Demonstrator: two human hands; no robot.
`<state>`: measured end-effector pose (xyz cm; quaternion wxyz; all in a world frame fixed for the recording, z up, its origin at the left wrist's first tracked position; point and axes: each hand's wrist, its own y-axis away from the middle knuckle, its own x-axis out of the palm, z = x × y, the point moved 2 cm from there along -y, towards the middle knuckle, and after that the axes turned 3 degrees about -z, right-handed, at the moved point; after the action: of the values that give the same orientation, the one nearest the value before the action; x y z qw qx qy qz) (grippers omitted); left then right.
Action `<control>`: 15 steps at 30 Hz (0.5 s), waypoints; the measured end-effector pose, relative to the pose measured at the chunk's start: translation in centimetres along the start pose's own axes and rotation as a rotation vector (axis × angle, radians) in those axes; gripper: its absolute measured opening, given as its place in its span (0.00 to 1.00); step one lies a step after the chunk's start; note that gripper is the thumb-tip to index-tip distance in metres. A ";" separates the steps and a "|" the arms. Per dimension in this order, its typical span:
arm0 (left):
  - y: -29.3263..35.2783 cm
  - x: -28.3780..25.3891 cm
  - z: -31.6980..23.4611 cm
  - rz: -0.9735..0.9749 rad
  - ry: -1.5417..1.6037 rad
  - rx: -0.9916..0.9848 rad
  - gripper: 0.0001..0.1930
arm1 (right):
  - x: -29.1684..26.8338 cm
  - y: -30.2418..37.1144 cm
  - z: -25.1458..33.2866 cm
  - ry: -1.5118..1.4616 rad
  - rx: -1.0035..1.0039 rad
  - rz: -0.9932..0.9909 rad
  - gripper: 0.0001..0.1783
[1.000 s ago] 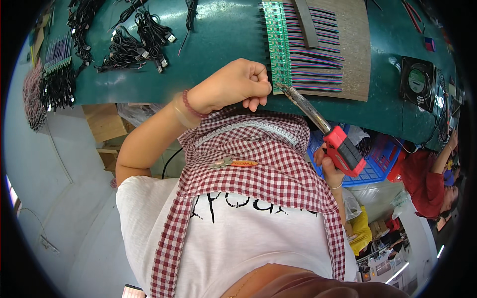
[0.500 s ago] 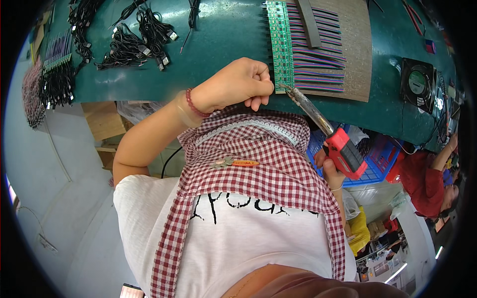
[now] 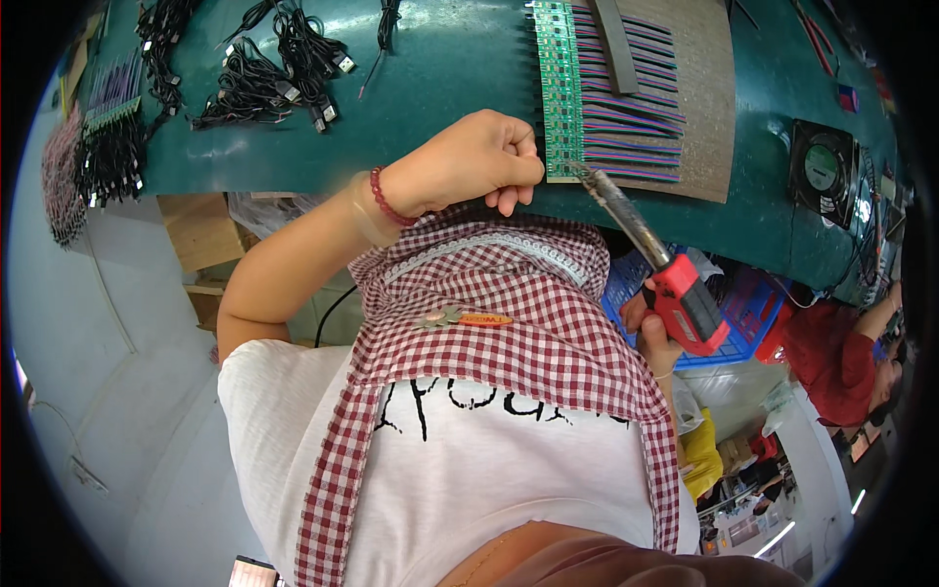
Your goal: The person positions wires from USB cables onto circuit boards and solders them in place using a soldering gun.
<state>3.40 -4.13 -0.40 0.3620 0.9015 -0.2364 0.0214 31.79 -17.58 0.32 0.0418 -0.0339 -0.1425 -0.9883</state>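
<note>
A strip of green circuit boards point(image 3: 559, 88) lies along the left edge of a brown sheet point(image 3: 711, 108), with rows of multicoloured ribbon wires point(image 3: 636, 125) running right from it. Closed in a pinch, my left hand point(image 3: 484, 161) is beside the strip's near left corner; whatever its fingertips hold is hidden. My right hand point(image 3: 653, 333) grips a soldering iron point(image 3: 690, 305) by its red and black handle. The iron's tip is over the near end of the strip, by the wire joints. Across the ribbon wires rests a grey bar point(image 3: 614, 49).
Bundles of black USB cables point(image 3: 262, 88) lie at the far left of the green table point(image 3: 440, 59). Wired boards point(image 3: 112, 137) hang over its left end. To the right stands a black fan point(image 3: 823, 171). Below the table edge is a blue crate point(image 3: 748, 328); a person in red point(image 3: 831, 357) sits beyond.
The soldering iron's tip has shifted slightly right, away from my left fingers. My left hand keeps nearly the same place by the board strip. The whole view has shifted a little.
</note>
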 end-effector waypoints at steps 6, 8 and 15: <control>-0.2 -0.1 0.0 0.005 0.003 0.005 0.06 | 0.6 -1.3 1.0 -0.035 -0.114 0.000 0.29; -0.1 -0.1 0.0 0.006 0.004 0.005 0.06 | 0.7 -1.5 1.0 -0.040 -0.120 0.002 0.29; 0.5 -0.1 -0.4 -0.001 -0.013 0.035 0.06 | 1.3 -2.7 1.9 -0.190 -0.110 -0.047 0.30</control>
<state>3.19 -4.17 0.16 0.3447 0.9079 -0.2377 0.0195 30.38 -14.57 1.53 0.0031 -0.1263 -0.0920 -0.9877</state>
